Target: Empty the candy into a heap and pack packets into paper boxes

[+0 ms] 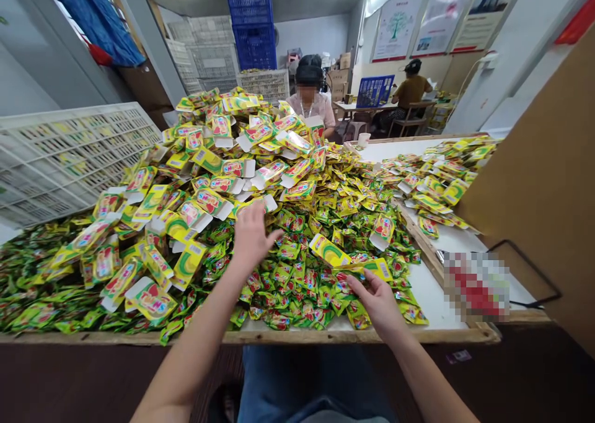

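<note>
The person is wearing blue, denim-like trousers (267,379), the cloth creasing at the lap, where a paler greyish fabric (344,417) is also showing. Slender bare forearms (204,330) are leading to an uncovered left hand (250,240) and right hand (380,304).

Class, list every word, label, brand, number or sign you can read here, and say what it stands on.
No text reads with certainty.
Flat yellow-and-green cardboard boxes: bright stylised lettering, too blurred to quote.
Small shiny green sachets: printing too small.
Three rectangular posters on the back wall: headings and text too small.
Red-and-white item at right: pixelated, unreadable.
</note>
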`<state>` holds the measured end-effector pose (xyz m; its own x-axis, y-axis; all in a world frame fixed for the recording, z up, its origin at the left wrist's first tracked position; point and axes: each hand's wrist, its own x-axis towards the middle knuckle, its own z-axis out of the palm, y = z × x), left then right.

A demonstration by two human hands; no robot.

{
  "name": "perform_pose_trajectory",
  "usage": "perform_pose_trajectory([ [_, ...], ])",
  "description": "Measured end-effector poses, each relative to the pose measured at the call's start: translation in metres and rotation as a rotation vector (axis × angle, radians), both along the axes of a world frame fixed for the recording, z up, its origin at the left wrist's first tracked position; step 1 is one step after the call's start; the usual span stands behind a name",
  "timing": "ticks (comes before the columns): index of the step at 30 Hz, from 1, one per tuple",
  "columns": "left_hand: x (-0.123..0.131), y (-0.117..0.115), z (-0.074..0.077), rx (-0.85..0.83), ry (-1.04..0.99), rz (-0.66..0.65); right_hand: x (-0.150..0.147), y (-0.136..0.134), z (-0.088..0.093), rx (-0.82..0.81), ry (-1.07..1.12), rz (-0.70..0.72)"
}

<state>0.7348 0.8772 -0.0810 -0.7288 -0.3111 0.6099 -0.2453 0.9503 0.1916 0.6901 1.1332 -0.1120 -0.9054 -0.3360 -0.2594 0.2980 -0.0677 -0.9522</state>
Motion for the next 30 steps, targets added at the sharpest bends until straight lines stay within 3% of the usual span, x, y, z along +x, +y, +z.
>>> perform_pose_trajectory([
  [1,-0.008,-0.017,0.008,0.037,-0.06,0.146,0.0,0.003,-0.001,0.01,0.013,0.001],
  [3,-0.02,-0.04,0.019,0.063,-0.196,0.295,0.0,0.007,-0.004,0.024,0.049,0.028],
  [6,-0.021,-0.042,0.023,-0.012,-0.257,0.3,-0.002,0.013,-0.006,0.055,0.122,0.062],
  [8,-0.011,-0.024,0.021,-0.004,-0.158,0.29,-0.003,0.016,-0.002,0.079,0.169,0.019],
  [10,0.004,0.003,0.014,0.112,-0.077,0.236,-0.002,0.016,0.007,0.067,0.242,-0.06],
  [12,0.02,0.036,0.004,0.218,-0.043,0.083,0.003,0.011,0.019,0.021,0.384,-0.142],
  [15,0.036,0.08,-0.011,0.233,0.067,-0.187,0.011,-0.003,0.036,-0.039,0.695,-0.239],
  [17,0.042,0.099,-0.02,0.238,0.154,-0.233,0.014,-0.011,0.042,0.012,0.934,-0.235],
  [20,0.046,0.108,-0.026,0.256,0.204,-0.183,0.014,-0.014,0.047,0.203,1.196,-0.079],
  [24,0.048,0.105,-0.026,0.319,0.192,-0.178,0.012,-0.008,0.05,0.33,1.263,0.096],
  [26,0.048,0.106,-0.024,0.368,0.165,-0.196,0.011,-0.008,0.049,0.304,1.28,0.003],
  [30,0.046,0.116,-0.019,0.416,0.161,-0.217,0.013,-0.016,0.04,0.152,1.494,-0.344],
])
